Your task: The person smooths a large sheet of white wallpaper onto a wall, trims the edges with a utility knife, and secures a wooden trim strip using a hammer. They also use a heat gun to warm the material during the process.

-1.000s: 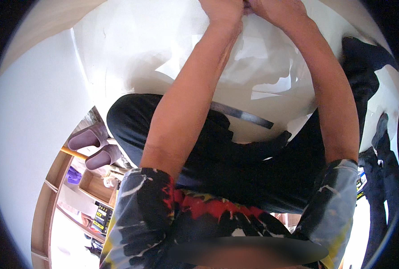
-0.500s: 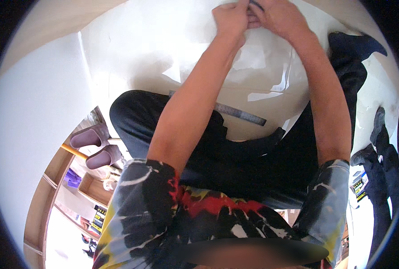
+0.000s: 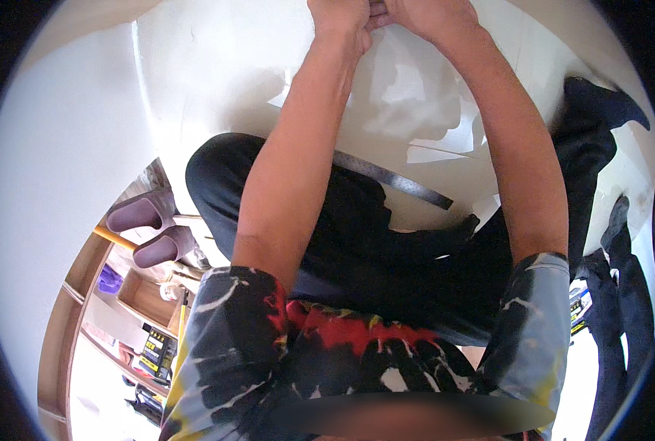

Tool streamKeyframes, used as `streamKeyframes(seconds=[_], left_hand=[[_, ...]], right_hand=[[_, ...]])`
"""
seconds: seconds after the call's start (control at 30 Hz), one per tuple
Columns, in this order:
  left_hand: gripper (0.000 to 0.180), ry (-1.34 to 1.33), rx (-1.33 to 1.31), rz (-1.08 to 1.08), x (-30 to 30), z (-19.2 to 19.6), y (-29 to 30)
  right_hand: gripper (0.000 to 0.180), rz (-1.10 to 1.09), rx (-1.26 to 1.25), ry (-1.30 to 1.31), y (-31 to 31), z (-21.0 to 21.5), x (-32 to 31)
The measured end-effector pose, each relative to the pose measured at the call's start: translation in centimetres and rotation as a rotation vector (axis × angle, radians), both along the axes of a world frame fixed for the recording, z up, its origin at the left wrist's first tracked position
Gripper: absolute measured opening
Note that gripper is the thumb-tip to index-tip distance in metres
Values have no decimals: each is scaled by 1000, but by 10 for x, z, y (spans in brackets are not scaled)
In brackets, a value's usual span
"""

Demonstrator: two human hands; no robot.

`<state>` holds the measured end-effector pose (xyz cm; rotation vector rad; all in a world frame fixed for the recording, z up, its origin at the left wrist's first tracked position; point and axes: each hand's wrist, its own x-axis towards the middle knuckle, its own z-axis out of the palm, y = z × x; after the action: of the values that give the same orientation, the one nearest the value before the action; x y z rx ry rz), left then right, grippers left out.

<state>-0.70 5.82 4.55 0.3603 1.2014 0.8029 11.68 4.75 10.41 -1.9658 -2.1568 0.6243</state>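
My left hand (image 3: pixel 340 16) and my right hand (image 3: pixel 432 16) are close together at the top edge of the view, over the pale floor (image 3: pixel 254 44). Curled fingers of the right hand show in the gap between them, touching or nearly touching the left. The upper edge cuts off both hands, so whatever they grip is hidden. A steel ruler (image 3: pixel 404 186) lies between the hands and my folded legs, slanting down to the right, its left end behind my left forearm.
My black-trousered legs (image 3: pixel 386 272) are crossed on the floor. Purple slippers (image 3: pixel 137 214) lie at the left, above a wooden tray (image 3: pixel 147 298) and a black-and-yellow box (image 3: pixel 154 353). Another person's dark-clad legs (image 3: pixel 625 301) are at the right. A white wall (image 3: pixel 55 169) rises at the left.
Both hands have moved left and up, partly out of view. A thin dark item seen at the right fingers earlier no longer shows. The ruler appears lower and farther right as the view shifts.
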Motion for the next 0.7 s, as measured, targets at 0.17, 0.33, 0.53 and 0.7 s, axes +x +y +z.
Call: streamKeyframes(seconds=[0.17, 0.33, 0.53, 0.7], left_hand=[[35, 13, 72, 21, 15, 0, -1], [32, 100, 81, -8, 26, -7, 5], [31, 101, 83, -40, 54, -5, -7], [32, 92, 74, -7, 52, -7, -11]], right_hand=[[27, 11, -110, -42, 2, 10, 12], [27, 55, 86, -49, 0, -6, 27], [25, 49, 138, -4, -13, -9, 53], [25, 40, 142, -20, -14, -15, 55]])
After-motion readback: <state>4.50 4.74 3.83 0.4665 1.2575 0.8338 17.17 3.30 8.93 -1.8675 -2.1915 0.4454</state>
